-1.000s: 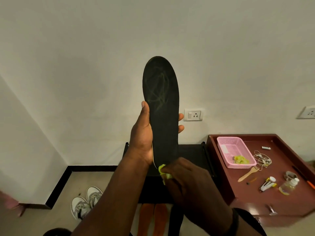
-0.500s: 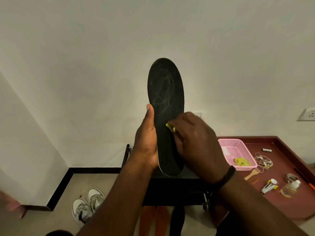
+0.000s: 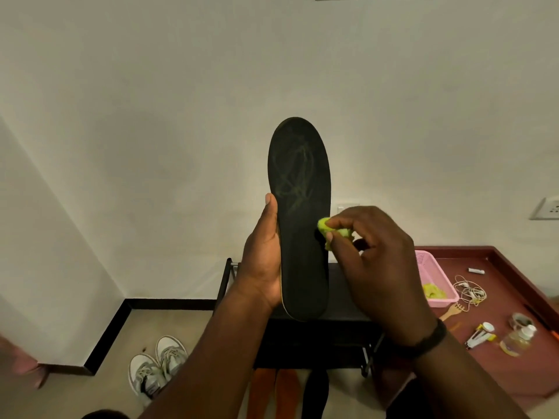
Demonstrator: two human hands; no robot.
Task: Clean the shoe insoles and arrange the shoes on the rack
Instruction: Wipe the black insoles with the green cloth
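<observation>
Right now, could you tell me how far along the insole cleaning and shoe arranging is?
Early on. In hand: the left hand holds a black insole upright while the right hand rubs it with a green cloth; smear marks remain. Left: two orange insoles and another black one on the floor, and the white sneakers beside the rack.

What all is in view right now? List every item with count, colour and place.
Insole: 1, black, held upright, centre.
Cloth: 1, yellow-green, pressed to the held insole's right edge.
Shoe rack: 1, black, behind the hands.
Floor insoles: 2 orange, 1 black, below the rack.
Sneakers: 1 pair, white-grey, floor at left.
Table: 1, maroon, right.
Basket: 1, pink, on the table, yellow-green cloth inside.
Earphones: 1, white, beside the basket.
Small bottle: 1, clear, table's right.
Wall sockets: 2, white; one mostly hidden.
Left hand: grips the insole.
Right hand: pinches the cloth.
</observation>
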